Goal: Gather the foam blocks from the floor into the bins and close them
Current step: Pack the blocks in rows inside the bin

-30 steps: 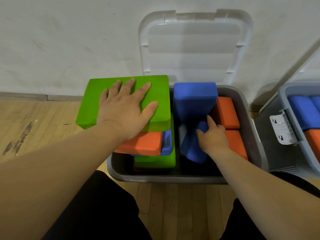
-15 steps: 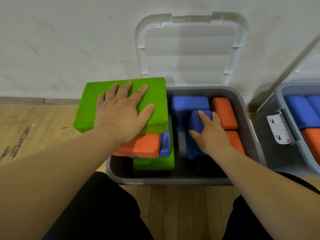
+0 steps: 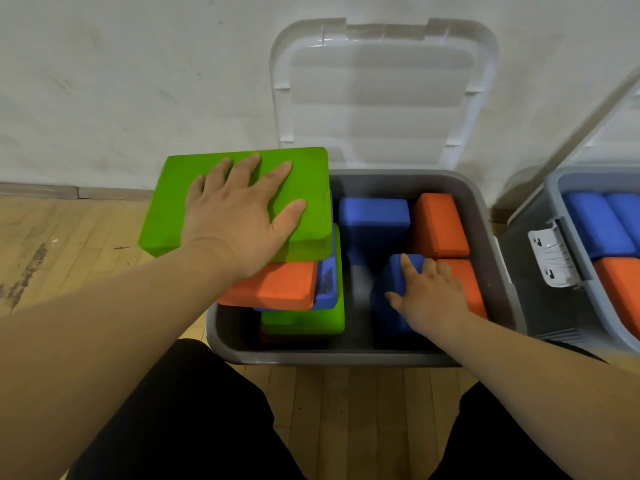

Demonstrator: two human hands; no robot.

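A grey bin (image 3: 498,244) stands on the floor against the wall, its clear lid (image 3: 381,95) leaning open behind it. My left hand (image 3: 239,216) lies flat with spread fingers on a green foam block (image 3: 176,209) that tops a tilted stack of an orange block (image 3: 277,289), a blue one and another green block (image 3: 304,323) at the bin's left side. My right hand (image 3: 429,292) rests on a blue block (image 3: 391,306) low in the bin's middle. Another blue block (image 3: 374,216) and two orange blocks (image 3: 440,223) lie further in.
A second grey bin (image 3: 568,216) with a white latch (image 3: 550,254) stands at the right, holding blue and orange blocks, its lid raised. Wooden floor stretches to the left. My black-clothed knees are at the bottom edge, close to the bin's front rim.
My right hand has brought the blue block down from upright into the bin and toward the front. The left hand stays on the green block.
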